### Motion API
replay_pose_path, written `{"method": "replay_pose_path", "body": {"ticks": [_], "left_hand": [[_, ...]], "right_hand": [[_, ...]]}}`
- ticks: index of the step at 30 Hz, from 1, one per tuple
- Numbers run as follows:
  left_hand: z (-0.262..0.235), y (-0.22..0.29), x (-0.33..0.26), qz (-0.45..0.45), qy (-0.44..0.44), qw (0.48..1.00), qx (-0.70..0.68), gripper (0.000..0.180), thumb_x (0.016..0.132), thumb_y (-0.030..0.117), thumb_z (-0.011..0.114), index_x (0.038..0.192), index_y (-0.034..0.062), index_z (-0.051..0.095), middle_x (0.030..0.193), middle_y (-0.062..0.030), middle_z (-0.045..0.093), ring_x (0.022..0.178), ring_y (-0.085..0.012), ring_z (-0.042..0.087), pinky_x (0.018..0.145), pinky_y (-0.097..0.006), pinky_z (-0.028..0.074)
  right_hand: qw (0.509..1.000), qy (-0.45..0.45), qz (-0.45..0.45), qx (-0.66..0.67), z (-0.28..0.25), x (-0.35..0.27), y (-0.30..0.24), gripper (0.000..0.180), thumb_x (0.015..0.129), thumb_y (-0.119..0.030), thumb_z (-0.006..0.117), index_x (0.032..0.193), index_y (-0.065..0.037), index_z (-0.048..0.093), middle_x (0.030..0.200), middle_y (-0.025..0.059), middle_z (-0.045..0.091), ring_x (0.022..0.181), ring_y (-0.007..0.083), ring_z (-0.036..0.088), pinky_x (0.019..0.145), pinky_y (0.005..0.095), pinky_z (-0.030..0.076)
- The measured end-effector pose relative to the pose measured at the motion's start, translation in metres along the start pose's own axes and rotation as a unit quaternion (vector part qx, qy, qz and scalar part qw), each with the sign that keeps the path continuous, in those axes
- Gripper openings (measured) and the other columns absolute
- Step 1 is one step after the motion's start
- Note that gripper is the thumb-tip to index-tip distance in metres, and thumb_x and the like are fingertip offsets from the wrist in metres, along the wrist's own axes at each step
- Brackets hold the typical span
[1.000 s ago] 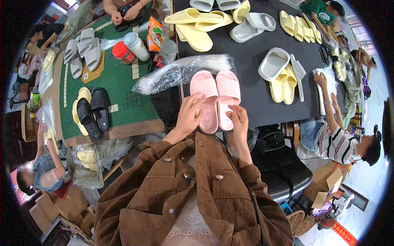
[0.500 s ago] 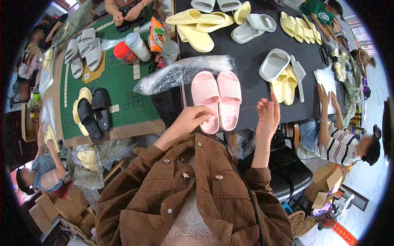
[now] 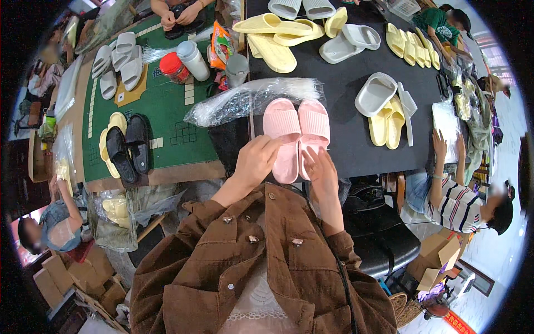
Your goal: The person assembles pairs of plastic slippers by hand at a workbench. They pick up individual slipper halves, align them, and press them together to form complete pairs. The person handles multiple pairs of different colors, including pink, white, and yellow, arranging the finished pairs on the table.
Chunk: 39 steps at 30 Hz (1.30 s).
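Crowded room (image 3: 498, 250), black tabletop (image 3: 347, 147) under pink slippers (image 3: 282, 121)

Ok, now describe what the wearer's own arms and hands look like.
The left hand and right hand are both without gloves, and the wrists are bare up to the cuffs. Loose brown sleeves cover the arms, part of a brown jacket with shiny buttons. A thin dark cable runs down its right side.

Pink ribbed slippers (image 3: 287, 131); brown jacket (image 3: 208, 267); green mat (image 3: 169, 106).
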State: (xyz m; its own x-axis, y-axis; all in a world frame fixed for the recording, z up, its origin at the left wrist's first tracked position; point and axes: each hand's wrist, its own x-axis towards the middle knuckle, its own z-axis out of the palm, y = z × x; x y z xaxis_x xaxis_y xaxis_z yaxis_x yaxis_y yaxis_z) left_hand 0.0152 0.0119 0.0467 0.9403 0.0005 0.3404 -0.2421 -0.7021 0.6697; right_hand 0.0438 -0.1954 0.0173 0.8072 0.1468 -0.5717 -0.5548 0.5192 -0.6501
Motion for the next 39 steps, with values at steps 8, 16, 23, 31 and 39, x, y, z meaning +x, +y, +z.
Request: {"method": "replay_pose_path", "body": {"ticks": [8,16,23,31,39], "left_hand": [[-0.009,0.010,-0.011,0.095,-0.052,0.994,0.015,0.014,0.073,0.005,0.062,0.087,0.0031,0.061,0.084,-0.0082,0.057,0.079,-0.0261,0.057,0.068,-0.035,0.047],[-0.016,-0.011,-0.028,0.095,0.018,0.974,0.205,0.016,0.070,0.012,0.062,0.086,0.0115,0.066,0.100,-0.0012,0.056,0.098,-0.0196,0.051,0.078,-0.036,0.038],[-0.014,-0.027,-0.029,0.060,-0.030,0.969,0.238,0.013,0.073,0.013,0.058,0.084,0.0123,0.065,0.078,-0.0029,0.053,0.080,-0.0181,0.050,0.070,-0.030,0.036],[0.017,-0.020,-0.035,-0.204,-0.026,0.958,-0.201,0.015,0.086,0.008,0.058,0.093,-0.0030,0.066,0.085,-0.0114,0.066,0.070,-0.0182,0.062,0.064,-0.028,0.049],[0.043,-0.010,-0.050,-0.259,-0.127,0.913,-0.288,0.021,0.090,0.012,0.055,0.100,-0.0042,0.065,0.091,-0.0120,0.066,0.081,-0.0158,0.063,0.074,-0.026,0.049]], "right_hand": [[0.994,-0.054,-0.059,0.081,0.007,0.007,-0.013,0.030,0.095,-0.013,0.049,0.120,0.004,0.050,0.100,0.0088,0.060,0.094,0.0183,0.061,0.075,0.0241,0.053],[0.991,-0.045,-0.102,-0.076,0.003,-0.020,-0.033,0.034,0.098,-0.019,0.045,0.123,0.003,0.051,0.086,0.0030,0.059,0.082,0.0122,0.059,0.074,0.0232,0.048],[0.985,-0.053,-0.061,-0.153,-0.002,-0.039,-0.027,0.035,0.097,-0.016,0.046,0.127,0.002,0.049,0.086,0.0051,0.060,0.082,0.0124,0.059,0.073,0.0237,0.047],[0.962,-0.030,-0.017,-0.272,-0.010,-0.040,-0.014,0.026,0.098,-0.018,0.041,0.109,0.001,0.053,0.088,0.0102,0.065,0.068,0.0122,0.060,0.064,0.0229,0.046],[0.938,-0.025,0.037,-0.343,-0.032,-0.034,0.002,0.027,0.096,-0.019,0.043,0.106,0.003,0.056,0.084,0.0103,0.066,0.065,0.0124,0.060,0.060,0.0227,0.045]]}}
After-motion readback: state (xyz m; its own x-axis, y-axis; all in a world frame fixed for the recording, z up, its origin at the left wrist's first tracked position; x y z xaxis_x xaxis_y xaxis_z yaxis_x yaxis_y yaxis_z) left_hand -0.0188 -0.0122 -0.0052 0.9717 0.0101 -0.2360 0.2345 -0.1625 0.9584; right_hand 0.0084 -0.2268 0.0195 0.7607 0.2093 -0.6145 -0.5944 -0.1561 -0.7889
